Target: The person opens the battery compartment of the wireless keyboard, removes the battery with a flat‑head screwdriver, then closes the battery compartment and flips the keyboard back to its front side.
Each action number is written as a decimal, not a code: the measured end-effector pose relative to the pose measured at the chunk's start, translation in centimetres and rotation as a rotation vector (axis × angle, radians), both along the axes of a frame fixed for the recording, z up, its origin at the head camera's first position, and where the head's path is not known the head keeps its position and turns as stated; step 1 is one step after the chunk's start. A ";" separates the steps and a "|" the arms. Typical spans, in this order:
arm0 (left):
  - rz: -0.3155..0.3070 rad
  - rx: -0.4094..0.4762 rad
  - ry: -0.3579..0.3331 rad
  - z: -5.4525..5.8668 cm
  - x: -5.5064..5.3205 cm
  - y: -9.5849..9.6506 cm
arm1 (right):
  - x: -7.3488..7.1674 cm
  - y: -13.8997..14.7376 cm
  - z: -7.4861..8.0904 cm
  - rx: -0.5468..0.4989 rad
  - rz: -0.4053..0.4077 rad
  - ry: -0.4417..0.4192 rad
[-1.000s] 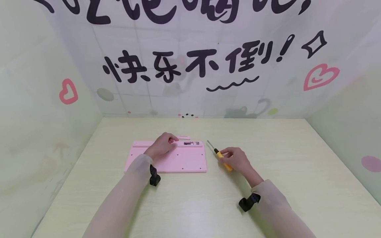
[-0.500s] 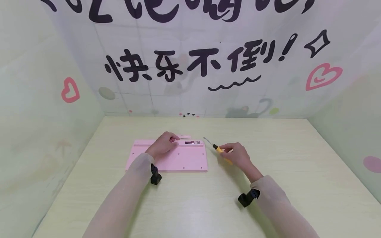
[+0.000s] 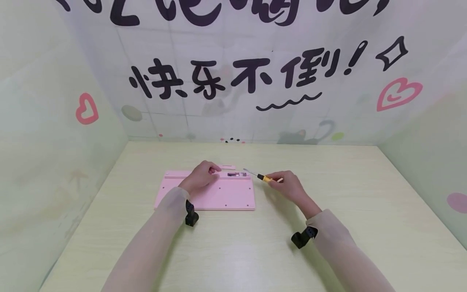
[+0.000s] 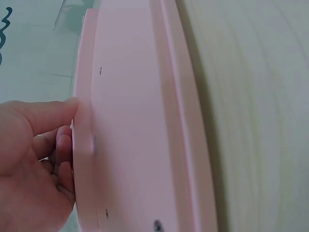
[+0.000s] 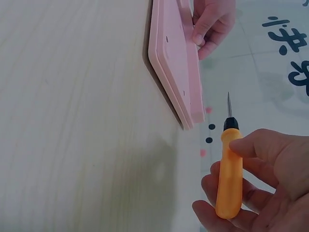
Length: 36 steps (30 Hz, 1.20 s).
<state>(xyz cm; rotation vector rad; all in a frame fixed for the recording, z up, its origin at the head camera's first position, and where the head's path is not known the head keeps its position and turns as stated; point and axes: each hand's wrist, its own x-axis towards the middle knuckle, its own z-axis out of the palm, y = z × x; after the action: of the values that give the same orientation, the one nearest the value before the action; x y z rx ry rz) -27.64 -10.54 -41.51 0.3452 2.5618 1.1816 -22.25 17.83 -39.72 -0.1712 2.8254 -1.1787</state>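
A pink keyboard [image 3: 233, 194] lies face down on the table, small screw holes dotting its back. Near its right rear corner a narrow battery slot [image 3: 233, 174] is uncovered, with something metallic inside. Just behind the rear edge lies a small pink cover [image 3: 228, 167]. My left hand [image 3: 200, 178] grips that rear edge, thumb [image 4: 55, 112] on the rim and the other fingers curled against the side. To the right of the keyboard, my right hand [image 3: 290, 186] holds a screwdriver [image 5: 230, 179] by its yellow handle, raised above the table, its tip pointing left beside the slot.
The pale wooden table [image 3: 233, 251] is enclosed by a printed cloth backdrop [image 3: 219, 121] behind and at both sides. Black wrist cameras [image 3: 304, 237] sit on both sleeves.
My right hand has moved up and left with the screwdriver, bringing its tip over the keyboard's right rear corner. The left hand and keyboard stay put, while the view shifts slightly.
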 end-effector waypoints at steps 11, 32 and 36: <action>0.014 -0.005 0.002 0.2 0.2 0.1 | -0.6 -0.5 0.5 0.035 0.057 0.084; 0.031 -0.003 -0.021 0.1 0.3 0.0 | -2.4 -0.5 1.6 0.062 0.105 0.036; 0.018 -0.010 -0.005 0.1 0.3 0.0 | -2.6 -0.4 1.7 0.054 0.116 0.038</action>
<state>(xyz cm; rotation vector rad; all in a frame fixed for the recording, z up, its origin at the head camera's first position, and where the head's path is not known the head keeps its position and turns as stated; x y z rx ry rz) -27.32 -10.59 -41.41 0.3170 2.5714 1.1736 -24.84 17.46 -38.07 -0.3523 2.8323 -1.0863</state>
